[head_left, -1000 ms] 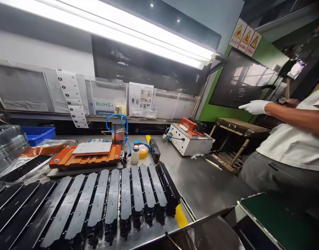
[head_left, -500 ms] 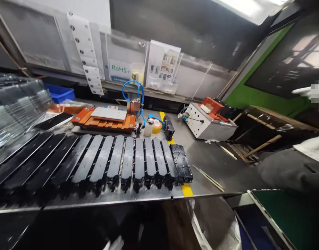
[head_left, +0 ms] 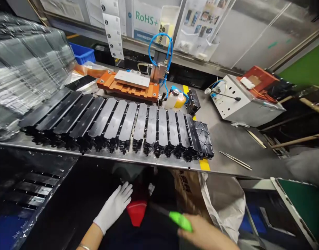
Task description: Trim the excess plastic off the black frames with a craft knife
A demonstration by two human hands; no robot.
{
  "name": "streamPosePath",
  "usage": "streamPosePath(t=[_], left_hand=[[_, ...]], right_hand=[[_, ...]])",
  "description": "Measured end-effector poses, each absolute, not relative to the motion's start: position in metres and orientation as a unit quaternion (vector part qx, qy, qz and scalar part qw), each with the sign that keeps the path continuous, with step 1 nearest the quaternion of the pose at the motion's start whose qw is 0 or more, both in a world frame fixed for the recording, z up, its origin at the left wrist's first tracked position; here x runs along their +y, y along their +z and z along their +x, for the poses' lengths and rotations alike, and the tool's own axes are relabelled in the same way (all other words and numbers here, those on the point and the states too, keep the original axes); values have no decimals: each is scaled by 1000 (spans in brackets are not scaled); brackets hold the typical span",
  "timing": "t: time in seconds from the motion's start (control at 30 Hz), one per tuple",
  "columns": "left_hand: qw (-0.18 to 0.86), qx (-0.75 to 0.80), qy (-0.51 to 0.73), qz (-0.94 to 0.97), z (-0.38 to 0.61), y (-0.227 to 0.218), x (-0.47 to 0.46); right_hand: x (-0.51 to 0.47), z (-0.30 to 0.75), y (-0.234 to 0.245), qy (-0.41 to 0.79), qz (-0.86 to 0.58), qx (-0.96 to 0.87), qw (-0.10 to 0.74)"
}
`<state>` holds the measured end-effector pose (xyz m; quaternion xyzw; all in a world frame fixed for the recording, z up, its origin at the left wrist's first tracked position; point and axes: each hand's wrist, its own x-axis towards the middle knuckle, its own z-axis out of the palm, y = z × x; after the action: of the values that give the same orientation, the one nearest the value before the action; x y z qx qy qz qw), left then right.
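My left hand, in a white glove, hangs below the steel table's front edge with its fingers spread, holding nothing. It is just left of a red object in the dark space under the table. My right hand is bare and closed on a green-handled tool whose dark shaft points left toward the red object. A row of several long black parts lies side by side on the table above both hands.
An orange fixture with blue hoses stands behind the row, and a white box machine sits at right. Tweezers lie near the front edge. Clear trays are stacked at left, and a bag hangs under the table.
The view has tipped down from the bench and wall to the table's front edge. Both my hands have come into view below it. The person at right has nearly left the picture.
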<state>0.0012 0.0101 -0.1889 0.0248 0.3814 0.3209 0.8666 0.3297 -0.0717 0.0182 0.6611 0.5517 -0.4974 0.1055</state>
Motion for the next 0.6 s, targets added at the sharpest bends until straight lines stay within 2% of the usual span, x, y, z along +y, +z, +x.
streamPosePath(t=[0.07,0.17,0.23,0.33,0.47,0.6], left_hand=[[863,386,327,3,1,-188,10],[858,385,338,-25,-1,-187,10],[858,377,347,-35,-2,-185,12],[857,366,360,-44,-2,-178,16],[850,373,368,-55,-1,-165,22],[839,393,372,-62,-1,-156,22]], right_hand=[[-74,338,35,-513,664,528,134],[-78,345,69,-603,548,543,205],[-79,342,82,-565,578,557,190],[-79,327,77,-479,668,549,151],[-72,311,54,-537,578,577,213],[-71,327,57,-437,680,553,199]])
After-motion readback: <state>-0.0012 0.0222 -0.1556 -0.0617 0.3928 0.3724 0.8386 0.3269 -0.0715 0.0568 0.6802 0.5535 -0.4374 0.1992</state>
